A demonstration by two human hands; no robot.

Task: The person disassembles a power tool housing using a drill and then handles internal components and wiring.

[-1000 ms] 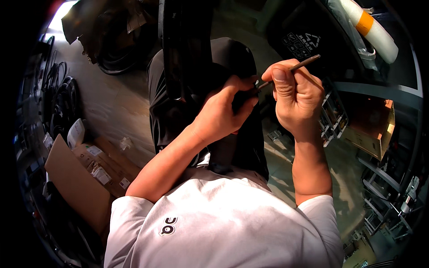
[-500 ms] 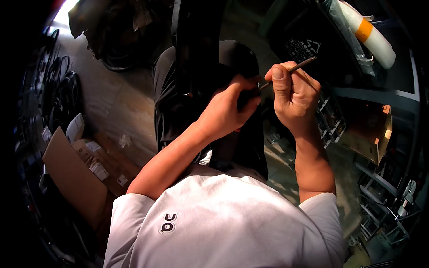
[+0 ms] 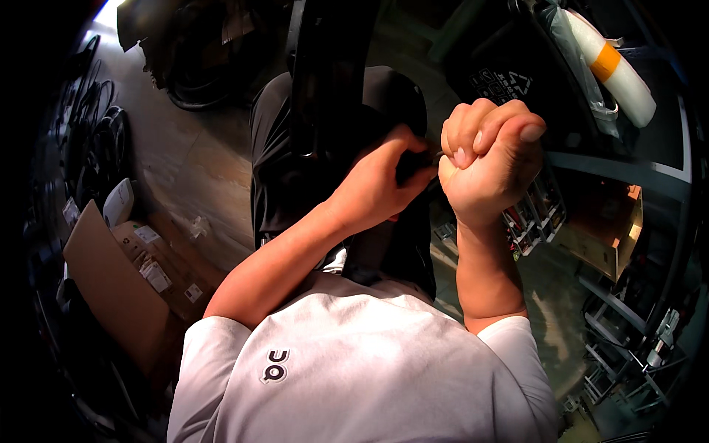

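My right hand [image 3: 491,162] is closed in a fist, thumb on top. Earlier it gripped a thin dark metal rod [image 3: 439,153]; now only a short bit shows at the fist's left edge, the rest hidden by the fingers. Close beside it, my left hand [image 3: 384,173] is curled, thumb and fingers closing round something dark that I cannot make out against the black trousers [image 3: 277,148]. The two hands nearly meet where the rod points. A long black beam-like thing [image 3: 325,88] runs down from the top, between my knees and just beyond my left hand.
At the left lie an opened cardboard box [image 3: 122,288] and coiled black cables [image 3: 111,144]. On the right are a black bin-like thing [image 3: 473,52], a white foam roll with an orange band [image 3: 628,81], a brown box [image 3: 602,229] and a rack of small parts [image 3: 535,218].
My right hand has turned over from an upright pinch on the rod to a fist with the thumb pointing right. The rod's outer end has gone from sight. My left hand has hardly moved.
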